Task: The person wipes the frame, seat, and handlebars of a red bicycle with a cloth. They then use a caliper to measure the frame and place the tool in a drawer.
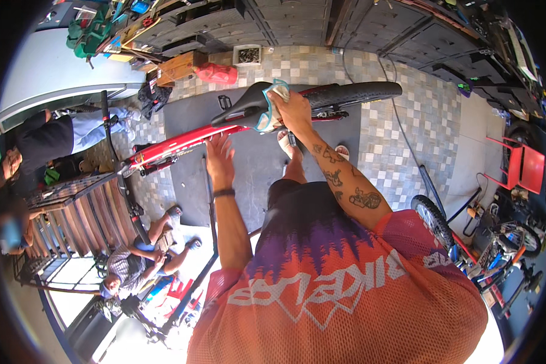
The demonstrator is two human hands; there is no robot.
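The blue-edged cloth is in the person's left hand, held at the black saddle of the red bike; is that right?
Not quite: the hand is wrong. In the head view, the blue-edged cloth is in the person's right hand, not the left hand, held at the black saddle of the red bike.

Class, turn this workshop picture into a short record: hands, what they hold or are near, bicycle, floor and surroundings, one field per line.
Right hand: grips a pale cloth with light-blue edging
Cloth position: overlaps the wide end of the long black saddle in view
Left hand: open, fingers at the glossy red bicycle frame; contact unclear
Bicycle: black handlebar toward the left, knobbly black rear tyre toward the right
Floor: dark grey mat beneath
Surroundings: seated person at lower left; red chair at right
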